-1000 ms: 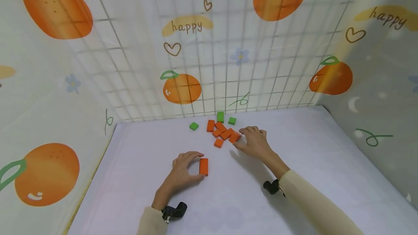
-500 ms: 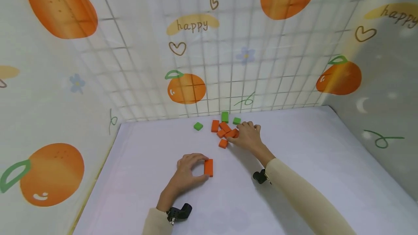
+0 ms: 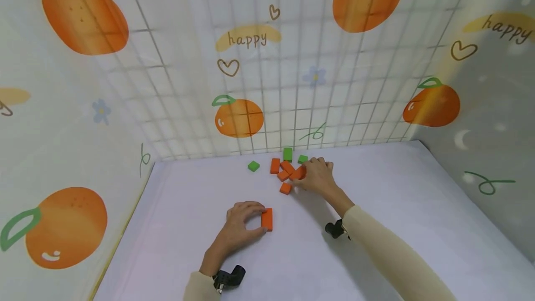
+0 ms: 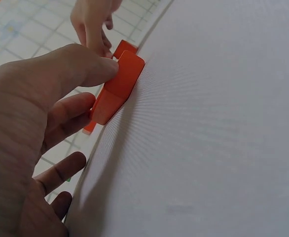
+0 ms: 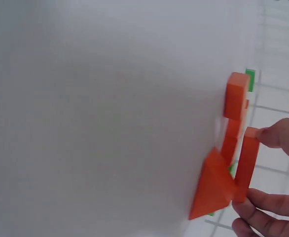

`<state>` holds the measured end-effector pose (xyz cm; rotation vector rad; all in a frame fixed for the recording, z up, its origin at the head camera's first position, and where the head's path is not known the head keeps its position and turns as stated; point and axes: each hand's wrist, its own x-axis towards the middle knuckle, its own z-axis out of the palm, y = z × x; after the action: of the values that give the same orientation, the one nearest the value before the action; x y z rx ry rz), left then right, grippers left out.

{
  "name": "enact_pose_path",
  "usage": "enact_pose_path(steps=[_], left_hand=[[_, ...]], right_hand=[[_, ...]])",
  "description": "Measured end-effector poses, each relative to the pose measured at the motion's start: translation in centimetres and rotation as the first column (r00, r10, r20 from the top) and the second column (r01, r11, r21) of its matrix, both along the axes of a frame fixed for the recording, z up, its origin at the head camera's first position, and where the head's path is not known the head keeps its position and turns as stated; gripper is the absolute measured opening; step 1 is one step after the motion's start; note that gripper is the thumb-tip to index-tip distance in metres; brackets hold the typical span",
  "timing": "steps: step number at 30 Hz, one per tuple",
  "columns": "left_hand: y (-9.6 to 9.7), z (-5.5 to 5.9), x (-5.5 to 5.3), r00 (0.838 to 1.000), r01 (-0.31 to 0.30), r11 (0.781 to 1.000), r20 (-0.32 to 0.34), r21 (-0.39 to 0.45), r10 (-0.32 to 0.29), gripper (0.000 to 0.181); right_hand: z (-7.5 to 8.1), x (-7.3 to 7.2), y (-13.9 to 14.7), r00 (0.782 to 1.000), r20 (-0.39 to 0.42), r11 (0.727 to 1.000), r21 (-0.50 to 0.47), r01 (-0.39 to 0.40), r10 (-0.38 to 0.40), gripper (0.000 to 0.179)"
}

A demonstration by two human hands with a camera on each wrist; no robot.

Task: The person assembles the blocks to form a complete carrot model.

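On the white tabletop, an orange rectangular block point(image 3: 267, 219) lies at my left hand point(image 3: 240, 226); thumb and index fingertip pinch it at its two ends. The left wrist view shows the thumb pressed on one end of that orange block point(image 4: 122, 81). Farther back, my right hand point(image 3: 321, 178) is at the right side of a group of orange blocks. In the right wrist view it pinches a slim orange block point(image 5: 248, 165), thumb on one end and fingers at the other. Right beside this block is an orange triangular block point(image 5: 212, 190).
Other orange blocks point(image 3: 274, 166) lie close together, with a small orange block point(image 3: 286, 188) at their near side. Around the back are a green block point(image 3: 288, 154) and two smaller ones, one green block point(image 3: 253, 166) to the left. A patterned curtain point(image 3: 184, 106) hangs behind the table.
My right hand has moved left onto the block at the group's right side and its fingers have closed on it. The left hand has stayed at its block, fingertips closing slightly.
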<state>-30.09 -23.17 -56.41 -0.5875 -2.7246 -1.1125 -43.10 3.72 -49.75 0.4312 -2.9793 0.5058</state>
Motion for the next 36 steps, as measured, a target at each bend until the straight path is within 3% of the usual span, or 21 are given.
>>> enact_pose_path(steps=[4, 8, 13, 19, 26, 30, 36], left_hand=[[-0.2, 0.0, -0.1, 1.000, 0.006, 1.000, -0.014, 0.006, -0.006, 0.044], [-0.4, 0.0, -0.2, 1.000, 0.002, 1.000, -0.021, -0.006, -0.002, 0.044], [-0.7, 0.4, -0.3, 1.000, 0.005, 1.000, -0.018, -0.024, -0.006, 0.046], [-0.6, 0.5, -0.2, 1.000, -0.005, 1.000, -0.004, -0.026, 0.005, 0.045], [-0.4, 0.3, 0.0, 1.000, -0.002, 1.000, -0.006, 0.027, 0.002, 0.042], [-0.3, 0.2, 0.1, 1.000, 0.002, 0.999, -0.010, 0.054, -0.001, 0.035], [-0.2, 0.0, 0.0, 0.999, 0.011, 0.999, -0.031, 0.030, -0.010, 0.034]], right_hand=[[0.6, 1.0, 0.5, 0.996, -0.065, 0.997, -0.033, -0.066, 0.064, 0.055], [0.8, 2.6, 1.0, 0.980, -0.093, 0.981, -0.075, -0.181, 0.174, 0.052], [1.1, 5.1, 0.8, 0.942, -0.076, 0.939, -0.091, -0.332, 0.326, 0.053], [1.0, 7.2, 0.0, 0.888, -0.061, 0.884, -0.086, -0.460, 0.457, 0.058], [0.2, 8.2, -0.9, 0.844, -0.049, 0.841, -0.070, -0.536, 0.534, 0.052], [-0.4, 8.3, -1.1, 0.836, -0.027, 0.834, -0.047, -0.549, 0.548, 0.051], [-1.2, 8.4, -1.4, 0.831, -0.015, 0.831, -0.009, -0.557, 0.556, 0.053]])
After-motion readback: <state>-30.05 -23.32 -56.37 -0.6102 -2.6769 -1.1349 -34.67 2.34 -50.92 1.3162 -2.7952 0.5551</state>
